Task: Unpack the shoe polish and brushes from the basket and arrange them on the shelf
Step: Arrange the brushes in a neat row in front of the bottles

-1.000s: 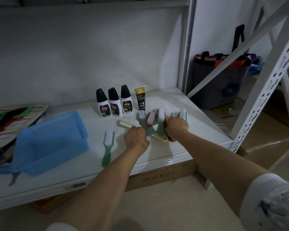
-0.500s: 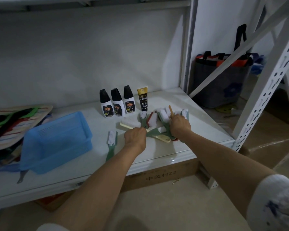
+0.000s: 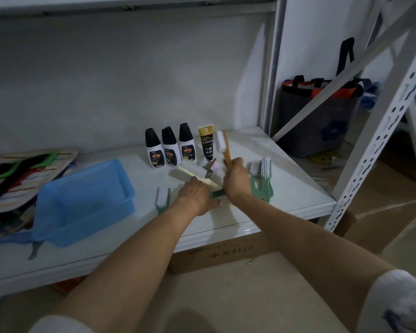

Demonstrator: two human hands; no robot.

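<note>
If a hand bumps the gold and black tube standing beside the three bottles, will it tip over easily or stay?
The gold and black tube would probably tip easily: it is tall, narrow, and stands on one small end. It looks light, so a push may slide it on the glossy shelf. It could fall against the nearest bottle.

head cam | faces forward-down | shelf (image 3: 286,188) apparently near | single view

A stack of striped, multicoloured flat items (image 3: 22,174) lies at the left end of the shelf surface. A brown cardboard box (image 3: 226,254) with printed characters sits beneath the shelf. A dark tote bag (image 3: 315,121) with orange trim stands on the floor behind the diagonal brace (image 3: 341,75); its contents are not discernible.
</note>
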